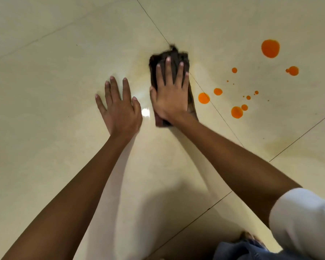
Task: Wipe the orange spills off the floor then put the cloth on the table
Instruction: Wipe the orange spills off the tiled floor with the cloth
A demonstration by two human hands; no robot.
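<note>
Looking down through the head camera, I see a glossy cream tiled floor (45, 53) filling the whole view. Thin dark grout lines (219, 113) cross it on the diagonal, and a bright spot of light glare (145, 112) shines between my hands. A faint yellowish smear (137, 72) tints the tile just left of my cloth.

Plain tile stretches wide to the left and ahead of me. The orange spills (270, 48) are scattered on my right: one big round blot far up, smaller drops below it, and another cut off by the right edge of the view. My white sleeve (304, 218) and a bit of blue denim (238, 250) fill the lower right corner.

My left hand (120, 107) lies palm down on the floor, fingers spread, holding nothing. My right hand (172, 96) presses flat on the dark brown cloth (174, 54), fingers straight and slightly apart. The cloth sits under that palm and pokes out beyond my fingertips and behind my wrist, blurred at its far end. The nearest orange drop lies just beside the cloth's right edge, across a grout line.
</note>
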